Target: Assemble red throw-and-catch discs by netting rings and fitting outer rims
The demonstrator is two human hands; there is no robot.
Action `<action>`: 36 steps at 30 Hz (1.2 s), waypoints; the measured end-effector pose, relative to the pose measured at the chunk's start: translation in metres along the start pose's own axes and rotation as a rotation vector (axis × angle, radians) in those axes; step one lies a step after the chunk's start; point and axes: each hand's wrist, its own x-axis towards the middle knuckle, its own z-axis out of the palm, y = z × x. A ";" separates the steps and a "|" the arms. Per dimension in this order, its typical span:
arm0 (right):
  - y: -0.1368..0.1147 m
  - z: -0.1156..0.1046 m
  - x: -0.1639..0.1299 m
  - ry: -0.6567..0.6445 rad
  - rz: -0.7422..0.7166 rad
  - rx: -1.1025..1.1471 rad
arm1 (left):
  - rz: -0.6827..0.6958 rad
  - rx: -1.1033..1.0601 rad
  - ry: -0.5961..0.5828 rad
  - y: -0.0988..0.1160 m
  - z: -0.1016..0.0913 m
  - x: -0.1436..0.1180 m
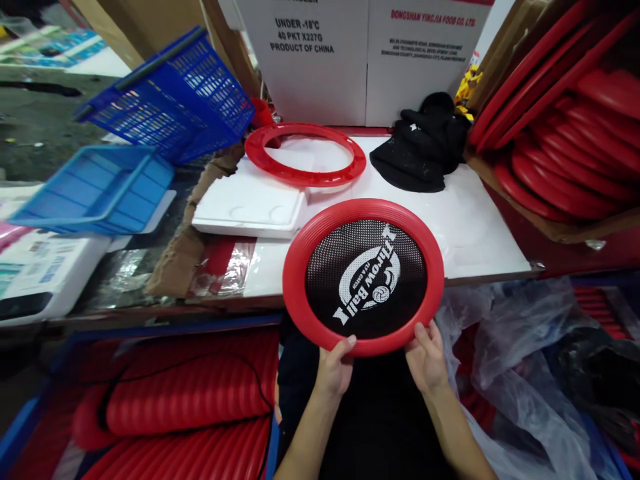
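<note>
red-rimmed disc [363, 277] with black mesh and white lettering, plain red ring [305, 153], blue baskets [170, 93], black cloth [423, 143].

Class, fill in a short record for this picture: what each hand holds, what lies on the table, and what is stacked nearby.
left hand: grips near rim of red disc with black mesh
right hand: grips the same rim
table: empty red ring, black cloth, white foam tray
right: box of red rings
left: blue baskets
</note>
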 end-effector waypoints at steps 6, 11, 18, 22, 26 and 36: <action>0.004 -0.002 0.001 -0.008 -0.071 0.017 | 0.007 0.011 -0.029 -0.005 0.003 -0.004; 0.005 0.024 -0.021 0.040 -0.042 0.103 | 0.029 0.012 -0.044 -0.008 0.019 -0.010; -0.015 0.041 -0.025 0.049 -0.015 0.069 | 0.009 0.008 -0.102 -0.012 0.043 -0.018; -0.020 0.030 -0.005 0.089 -0.131 -0.008 | -0.026 -0.031 -0.120 -0.016 0.055 -0.024; -0.025 0.027 0.000 0.131 -0.204 -0.267 | -0.035 -0.053 -0.091 -0.004 0.073 -0.030; -0.130 0.034 0.018 -0.811 -1.305 -1.571 | -0.249 -0.055 -0.200 0.075 0.132 -0.043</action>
